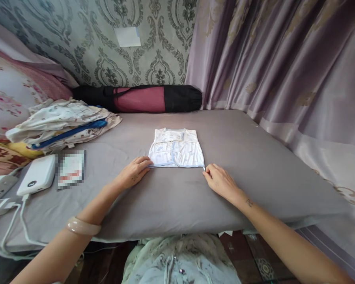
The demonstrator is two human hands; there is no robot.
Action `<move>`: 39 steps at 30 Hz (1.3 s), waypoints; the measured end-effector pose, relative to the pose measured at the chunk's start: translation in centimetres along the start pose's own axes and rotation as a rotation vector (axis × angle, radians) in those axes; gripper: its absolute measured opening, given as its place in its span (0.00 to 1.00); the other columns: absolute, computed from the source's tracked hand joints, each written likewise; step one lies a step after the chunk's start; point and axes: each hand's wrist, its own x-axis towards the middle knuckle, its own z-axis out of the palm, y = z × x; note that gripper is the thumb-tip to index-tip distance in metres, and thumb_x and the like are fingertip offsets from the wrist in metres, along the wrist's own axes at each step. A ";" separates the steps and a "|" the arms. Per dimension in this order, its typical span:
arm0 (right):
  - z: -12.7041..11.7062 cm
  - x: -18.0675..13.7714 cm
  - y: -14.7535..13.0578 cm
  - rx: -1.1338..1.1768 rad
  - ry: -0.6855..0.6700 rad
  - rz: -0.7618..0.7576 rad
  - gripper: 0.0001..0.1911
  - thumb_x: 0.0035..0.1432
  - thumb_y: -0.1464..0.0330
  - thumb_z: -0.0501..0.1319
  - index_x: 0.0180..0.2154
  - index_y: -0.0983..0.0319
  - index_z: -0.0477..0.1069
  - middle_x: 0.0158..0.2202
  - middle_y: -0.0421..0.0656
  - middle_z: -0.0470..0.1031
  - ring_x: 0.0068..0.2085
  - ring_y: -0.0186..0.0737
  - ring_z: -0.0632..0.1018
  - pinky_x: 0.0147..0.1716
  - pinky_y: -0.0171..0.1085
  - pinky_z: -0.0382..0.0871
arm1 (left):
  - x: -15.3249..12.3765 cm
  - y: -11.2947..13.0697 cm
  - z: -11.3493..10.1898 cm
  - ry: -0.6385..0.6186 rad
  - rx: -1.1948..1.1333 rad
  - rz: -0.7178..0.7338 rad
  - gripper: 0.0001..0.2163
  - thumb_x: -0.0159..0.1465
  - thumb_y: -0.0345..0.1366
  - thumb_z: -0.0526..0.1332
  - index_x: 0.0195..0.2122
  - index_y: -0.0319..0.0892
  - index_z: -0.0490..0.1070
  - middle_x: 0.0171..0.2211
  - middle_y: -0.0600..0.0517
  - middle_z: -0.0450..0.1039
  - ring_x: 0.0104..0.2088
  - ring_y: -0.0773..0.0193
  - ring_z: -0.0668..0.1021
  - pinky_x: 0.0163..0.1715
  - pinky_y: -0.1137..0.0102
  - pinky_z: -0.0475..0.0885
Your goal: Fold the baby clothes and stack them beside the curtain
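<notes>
A small white baby shirt (177, 148) with light blue trim and a faint print lies flat on the grey bedsheet, its sleeves out of sight. At the lower left corner of the hem is my left hand (135, 170), its fingers closed on the fabric edge. My right hand (220, 179) pinches the lower right corner, where a bit of pale cloth shows between thumb and fingers. The hem runs almost straight between the two hands.
A pile of clothes (68, 124) sits on the left, near a white power bank (37, 173) with cables, a power strip (1, 185) and a blurred packet (72, 169). A long black and dark pink bag (139, 98) lies along the wall. Curtains (272, 63) hang at right.
</notes>
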 end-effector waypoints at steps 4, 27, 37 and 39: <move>-0.4 1.6 -1.1 0.109 -0.095 0.054 0.10 0.61 0.67 0.54 0.30 0.59 0.70 0.31 0.43 0.75 0.31 0.38 0.74 0.27 0.34 0.56 | 0.3 0.6 -0.1 -0.051 -0.007 0.026 0.16 0.69 0.39 0.46 0.50 0.45 0.71 0.50 0.47 0.72 0.50 0.57 0.73 0.52 0.61 0.69; 1.4 4.8 3.4 0.366 0.092 -0.412 0.18 0.65 0.69 0.46 0.49 0.57 0.70 0.50 0.46 0.72 0.50 0.43 0.74 0.51 0.43 0.68 | 1.3 -0.1 0.3 0.056 -0.117 -0.009 0.14 0.68 0.38 0.48 0.46 0.45 0.72 0.45 0.47 0.75 0.46 0.59 0.76 0.49 0.63 0.71; 1.9 5.9 3.1 0.346 0.052 -0.386 0.15 0.62 0.68 0.52 0.48 0.58 0.73 0.46 0.46 0.74 0.45 0.42 0.76 0.46 0.40 0.69 | 2.5 0.3 0.0 0.052 -0.183 -0.114 0.12 0.63 0.36 0.53 0.43 0.43 0.72 0.40 0.48 0.75 0.34 0.64 0.76 0.38 0.69 0.71; 1.9 6.2 2.8 0.344 0.103 -0.361 0.14 0.62 0.69 0.52 0.44 0.57 0.75 0.44 0.45 0.76 0.45 0.42 0.75 0.46 0.40 0.69 | 2.9 0.4 -0.1 0.079 -0.188 -0.133 0.11 0.62 0.37 0.53 0.40 0.43 0.73 0.39 0.47 0.74 0.35 0.63 0.75 0.39 0.68 0.71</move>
